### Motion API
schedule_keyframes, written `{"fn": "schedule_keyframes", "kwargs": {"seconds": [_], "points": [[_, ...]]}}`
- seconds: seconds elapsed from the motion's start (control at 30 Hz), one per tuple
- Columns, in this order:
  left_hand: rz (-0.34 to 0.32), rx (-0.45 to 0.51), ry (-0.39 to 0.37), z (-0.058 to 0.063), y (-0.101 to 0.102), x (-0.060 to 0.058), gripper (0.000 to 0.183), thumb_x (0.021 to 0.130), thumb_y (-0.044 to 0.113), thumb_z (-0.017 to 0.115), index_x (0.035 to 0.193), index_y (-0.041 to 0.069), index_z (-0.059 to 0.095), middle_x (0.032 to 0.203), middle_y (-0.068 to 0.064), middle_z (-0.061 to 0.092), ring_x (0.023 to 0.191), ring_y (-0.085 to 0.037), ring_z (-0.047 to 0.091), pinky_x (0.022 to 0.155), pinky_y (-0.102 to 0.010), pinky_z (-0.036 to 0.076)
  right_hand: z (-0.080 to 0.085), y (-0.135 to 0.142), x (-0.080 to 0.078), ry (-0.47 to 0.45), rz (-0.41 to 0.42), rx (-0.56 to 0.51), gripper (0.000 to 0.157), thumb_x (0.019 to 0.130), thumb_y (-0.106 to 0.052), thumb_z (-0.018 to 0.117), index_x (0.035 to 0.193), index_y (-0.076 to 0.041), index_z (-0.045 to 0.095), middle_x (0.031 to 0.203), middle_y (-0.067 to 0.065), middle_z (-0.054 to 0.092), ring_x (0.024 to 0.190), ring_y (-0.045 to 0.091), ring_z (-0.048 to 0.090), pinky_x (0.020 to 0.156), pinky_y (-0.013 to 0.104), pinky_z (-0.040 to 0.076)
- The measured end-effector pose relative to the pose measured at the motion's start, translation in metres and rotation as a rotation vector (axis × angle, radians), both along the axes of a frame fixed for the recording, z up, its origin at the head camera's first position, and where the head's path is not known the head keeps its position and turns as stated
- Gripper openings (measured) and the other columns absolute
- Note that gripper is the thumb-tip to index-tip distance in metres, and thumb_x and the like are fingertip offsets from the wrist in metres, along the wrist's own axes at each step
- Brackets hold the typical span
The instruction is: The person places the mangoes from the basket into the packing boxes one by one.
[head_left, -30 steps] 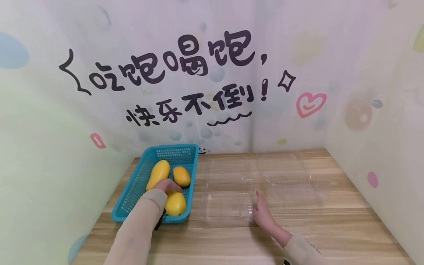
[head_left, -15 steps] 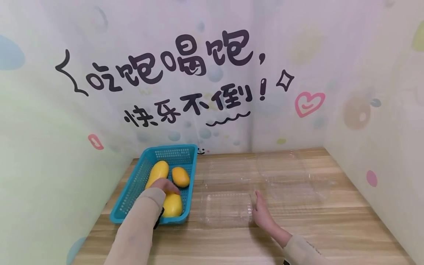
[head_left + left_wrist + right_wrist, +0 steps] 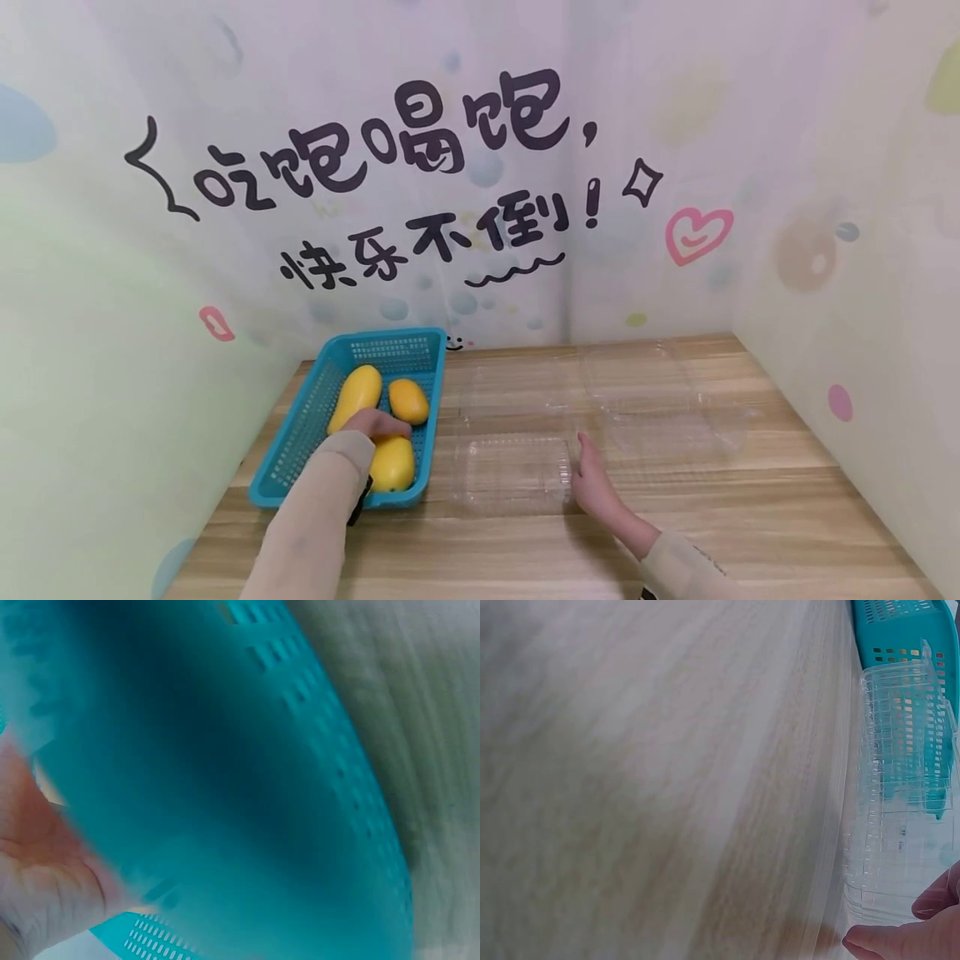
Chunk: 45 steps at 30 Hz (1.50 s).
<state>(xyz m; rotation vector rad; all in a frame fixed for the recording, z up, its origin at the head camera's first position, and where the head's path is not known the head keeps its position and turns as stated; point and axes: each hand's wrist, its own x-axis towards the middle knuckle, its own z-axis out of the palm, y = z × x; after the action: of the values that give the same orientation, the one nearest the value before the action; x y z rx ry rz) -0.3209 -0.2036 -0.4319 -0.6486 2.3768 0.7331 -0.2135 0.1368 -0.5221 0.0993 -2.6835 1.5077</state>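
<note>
The left hand (image 3: 375, 422) reaches into a blue plastic basket (image 3: 438, 400) and holds the yellow mango (image 3: 392, 467) nearest the front, its fingers bent over the fruit's far end. The thumb is hidden. A longer yellow mango (image 3: 356, 396) and a smaller orange one (image 3: 408, 402) lie farther back. In the left wrist view, basket wall covers most of that hand (image 3: 45, 862). The right hand (image 3: 596, 487) touches the right end of a clear plastic clamshell box (image 3: 513, 471), fingers fairly straight. In the right wrist view, its fingertips (image 3: 877, 941) are at the box's corner.
The front box's raised lid (image 3: 517, 387) stands behind it. Another transparent box (image 3: 667, 433), lid up (image 3: 637, 371), sits to the right. All rest on a wood-grain table (image 3: 780, 500), with a printed wall cloth (image 3: 480, 250) behind and at the sides.
The front mango shifts slightly leftward and then a little back under the left hand. The right hand stays at the box's end. The head view turns slightly.
</note>
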Motion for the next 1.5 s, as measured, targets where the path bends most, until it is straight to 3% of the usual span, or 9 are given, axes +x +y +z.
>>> {"fn": "schedule_keyframes", "kwargs": {"seconds": [0.27, 0.4, 0.47, 0.67, 0.77, 1.07, 1.27, 1.4, 1.5], "points": [[0.025, 0.037, 0.002, 0.013, -0.005, -0.005, 0.081, 0.071, 0.04, 0.071, 0.124, -0.005, 0.029, 0.104, -0.02, 0.044, 0.092, -0.031, 0.045, 0.079, -0.039, 0.043, -0.002, -0.001, 0.001, 0.008, 0.0, 0.022, 0.06, 0.076, 0.017, 0.033, 0.134, 0.021, 0.016, 0.138, 0.041, 0.017, 0.129, 0.051, 0.017, 0.106, 0.057, 0.015], [0.106, 0.112, 0.012, 0.028, -0.003, -0.005, 0.082, 0.068, 0.04, 0.074, 0.122, -0.004, 0.03, 0.103, -0.019, 0.045, 0.092, -0.031, 0.046, 0.079, -0.039, 0.044, -0.002, -0.001, 0.0, 0.009, 0.005, 0.021, 0.061, 0.076, 0.017, 0.033, 0.134, 0.021, 0.015, 0.138, 0.041, 0.016, 0.129, 0.051, 0.016, 0.106, 0.057, 0.015], [0.094, 0.13, 0.012, 0.039, 0.0, -0.004, 0.083, 0.067, 0.041, 0.074, 0.121, -0.004, 0.03, 0.104, -0.019, 0.046, 0.091, -0.031, 0.047, 0.077, -0.038, 0.045, -0.002, -0.001, 0.0, 0.003, 0.006, 0.014, 0.061, 0.076, 0.017, 0.033, 0.134, 0.021, 0.014, 0.139, 0.04, 0.015, 0.13, 0.051, 0.015, 0.106, 0.056, 0.014], [-0.218, 0.086, 0.033, 0.07, 0.016, -0.003, 0.092, 0.075, 0.048, 0.06, 0.144, 0.004, 0.019, 0.132, -0.024, 0.036, 0.101, -0.031, 0.043, 0.084, -0.04, 0.042, -0.003, -0.001, 0.0, 0.015, 0.006, 0.009, 0.061, 0.076, 0.017, 0.032, 0.134, 0.021, 0.014, 0.138, 0.041, 0.016, 0.129, 0.052, 0.015, 0.106, 0.057, 0.014], [-0.295, 0.093, 0.065, 0.085, 0.027, -0.002, 0.093, 0.079, 0.048, 0.057, 0.148, 0.011, 0.007, 0.142, -0.022, 0.024, 0.108, -0.033, 0.037, 0.089, -0.044, 0.037, -0.003, -0.001, 0.0, 0.02, 0.008, 0.004, 0.061, 0.075, 0.017, 0.031, 0.133, 0.022, 0.014, 0.138, 0.042, 0.016, 0.129, 0.052, 0.015, 0.106, 0.057, 0.014], [-0.514, 0.152, 0.161, 0.112, 0.074, 0.017, 0.089, 0.078, 0.047, 0.057, 0.148, 0.019, 0.009, 0.118, -0.014, 0.041, 0.097, -0.027, 0.045, 0.072, -0.035, 0.039, -0.004, 0.0, 0.0, 0.009, 0.006, 0.009, 0.061, 0.076, 0.017, 0.031, 0.134, 0.021, 0.013, 0.139, 0.04, 0.015, 0.129, 0.051, 0.015, 0.106, 0.056, 0.014], [-0.633, 0.175, 0.227, 0.108, 0.112, 0.035, 0.085, 0.079, 0.046, 0.058, 0.147, 0.024, 0.013, 0.116, -0.009, 0.046, 0.097, -0.024, 0.046, 0.074, -0.035, 0.04, -0.004, 0.001, -0.001, 0.005, 0.017, -0.009, 0.062, 0.076, 0.016, 0.031, 0.135, 0.02, 0.012, 0.14, 0.04, 0.014, 0.13, 0.05, 0.014, 0.106, 0.056, 0.013], [-0.706, 0.142, 0.328, 0.09, 0.138, 0.046, 0.084, 0.078, 0.043, 0.061, 0.146, 0.018, 0.019, 0.106, -0.008, 0.051, 0.091, -0.022, 0.049, 0.077, -0.036, 0.042, -0.006, 0.002, 0.002, -0.023, 0.024, -0.082, 0.062, 0.08, 0.013, 0.031, 0.138, 0.016, 0.01, 0.141, 0.037, 0.016, 0.131, 0.049, 0.015, 0.106, 0.057, 0.014], [-0.69, 0.085, 0.389, 0.074, 0.156, 0.055, 0.085, 0.075, 0.043, 0.064, 0.145, 0.018, 0.022, 0.105, -0.008, 0.052, 0.09, -0.023, 0.049, 0.079, -0.039, 0.043, -0.006, 0.002, 0.005, -0.034, 0.013, -0.112, 0.059, 0.085, 0.009, 0.031, 0.14, 0.013, 0.011, 0.139, 0.037, 0.021, 0.129, 0.049, 0.019, 0.105, 0.057, 0.017]]}}
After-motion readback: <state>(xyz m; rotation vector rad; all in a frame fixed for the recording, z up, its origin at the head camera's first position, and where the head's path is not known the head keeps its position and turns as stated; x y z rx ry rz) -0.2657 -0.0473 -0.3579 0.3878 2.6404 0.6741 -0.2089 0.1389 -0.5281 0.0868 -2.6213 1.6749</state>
